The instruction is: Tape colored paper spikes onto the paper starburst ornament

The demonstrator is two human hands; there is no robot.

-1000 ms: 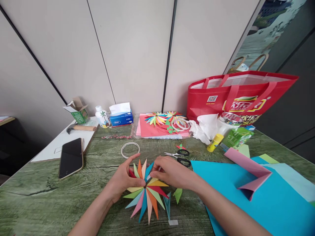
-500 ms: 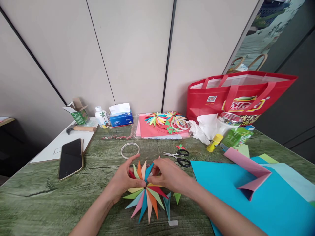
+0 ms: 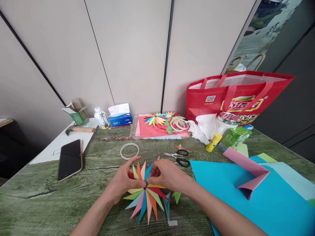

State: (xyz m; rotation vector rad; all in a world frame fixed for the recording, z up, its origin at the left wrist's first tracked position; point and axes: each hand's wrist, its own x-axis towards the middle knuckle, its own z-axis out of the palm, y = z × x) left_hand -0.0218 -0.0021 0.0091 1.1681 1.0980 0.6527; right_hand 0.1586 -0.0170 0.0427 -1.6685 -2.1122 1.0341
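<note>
A many-pointed folded paper star [image 3: 145, 203] in several colours lies in front of me. My left hand [image 3: 124, 180] grips its upper left side, thumb pressed near the centre. On its upper right, my right hand [image 3: 168, 175] pinches a blue point with thumb and fingers. Below the right hand, a folded teal paper piece [image 3: 166, 206] and a green paper piece [image 3: 176, 196] lie beside the star. Near them is a small strip of white tape [image 3: 172, 223]. Scissors [image 3: 180, 156] with black handles and a roll of tape [image 3: 129, 150] lie just beyond the hands.
Blue paper sheets [image 3: 246, 213] with a folded pink strip [image 3: 246, 164] cover the right side. A glue stick [image 3: 214, 142], a red bag [image 3: 204, 105] and a tissue box [image 3: 120, 119] stand at the back. A phone [image 3: 70, 159] and hammer [image 3: 82, 129] lie left.
The view has shifted very slightly. Both hands stay on the star, with only small movement of the right fingers at the blue point.
</note>
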